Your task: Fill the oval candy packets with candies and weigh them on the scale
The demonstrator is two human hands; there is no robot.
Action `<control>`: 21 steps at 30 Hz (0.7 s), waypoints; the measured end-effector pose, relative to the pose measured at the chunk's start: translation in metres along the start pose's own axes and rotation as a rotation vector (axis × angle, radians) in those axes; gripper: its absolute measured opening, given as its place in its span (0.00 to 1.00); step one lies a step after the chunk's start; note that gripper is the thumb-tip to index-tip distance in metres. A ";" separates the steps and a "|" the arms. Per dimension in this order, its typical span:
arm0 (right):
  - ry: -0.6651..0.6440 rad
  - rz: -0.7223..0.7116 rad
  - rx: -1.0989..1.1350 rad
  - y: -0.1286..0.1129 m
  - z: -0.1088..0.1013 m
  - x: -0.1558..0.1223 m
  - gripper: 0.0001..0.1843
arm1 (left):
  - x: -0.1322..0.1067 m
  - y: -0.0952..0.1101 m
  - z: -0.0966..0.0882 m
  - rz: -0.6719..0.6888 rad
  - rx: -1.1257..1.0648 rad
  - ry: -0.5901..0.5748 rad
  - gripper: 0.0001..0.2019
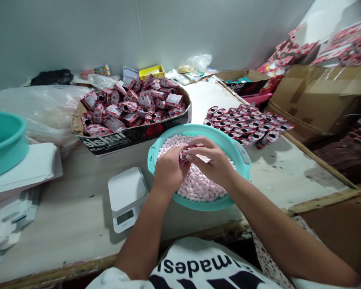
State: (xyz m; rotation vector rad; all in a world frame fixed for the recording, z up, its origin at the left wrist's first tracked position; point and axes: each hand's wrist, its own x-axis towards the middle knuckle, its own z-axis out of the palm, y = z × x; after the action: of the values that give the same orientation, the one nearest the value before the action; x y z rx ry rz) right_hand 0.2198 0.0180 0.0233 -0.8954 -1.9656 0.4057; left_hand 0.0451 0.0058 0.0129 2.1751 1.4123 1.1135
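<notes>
Over a turquoise basin (195,206) of small pale-pink candies (198,186), my left hand (170,168) is closed round a small red-and-pink printed pillow box (184,154). The fingers of my right hand (212,158) are bent over the top of the same box and grip its end. Part of the box is hidden behind my fingers. Left of the basin, a white digital scale (128,190) lies with its plate bare; its display is too small to read surely.
Behind the basin stands a black cardboard tray (120,142) heaped with printed pillow boxes (132,104). To the right, rows of open-ended boxes (243,122) stand upright. A turquoise tub (6,140) rests on white sheets (27,164) at left. A large carton (321,96) stands far right.
</notes>
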 end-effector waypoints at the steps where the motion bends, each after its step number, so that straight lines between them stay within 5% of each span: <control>1: 0.011 0.031 0.000 0.002 0.001 -0.001 0.10 | 0.000 0.001 0.000 -0.007 -0.007 -0.001 0.20; 11: 0.087 0.279 -0.073 0.022 -0.006 -0.002 0.20 | 0.001 0.004 -0.001 -0.053 -0.063 0.032 0.20; 15: -0.197 0.460 -0.293 0.043 -0.006 -0.009 0.20 | 0.002 0.002 -0.002 -0.087 -0.135 0.100 0.19; 21: -0.454 0.484 -0.321 0.042 -0.009 -0.015 0.24 | 0.001 0.001 -0.001 -0.164 -0.168 0.122 0.20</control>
State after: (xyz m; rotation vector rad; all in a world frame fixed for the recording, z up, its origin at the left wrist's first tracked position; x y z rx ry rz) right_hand 0.2497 0.0354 -0.0058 -1.6129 -2.2504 0.6209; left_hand 0.0449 0.0066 0.0147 1.8687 1.4609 1.2719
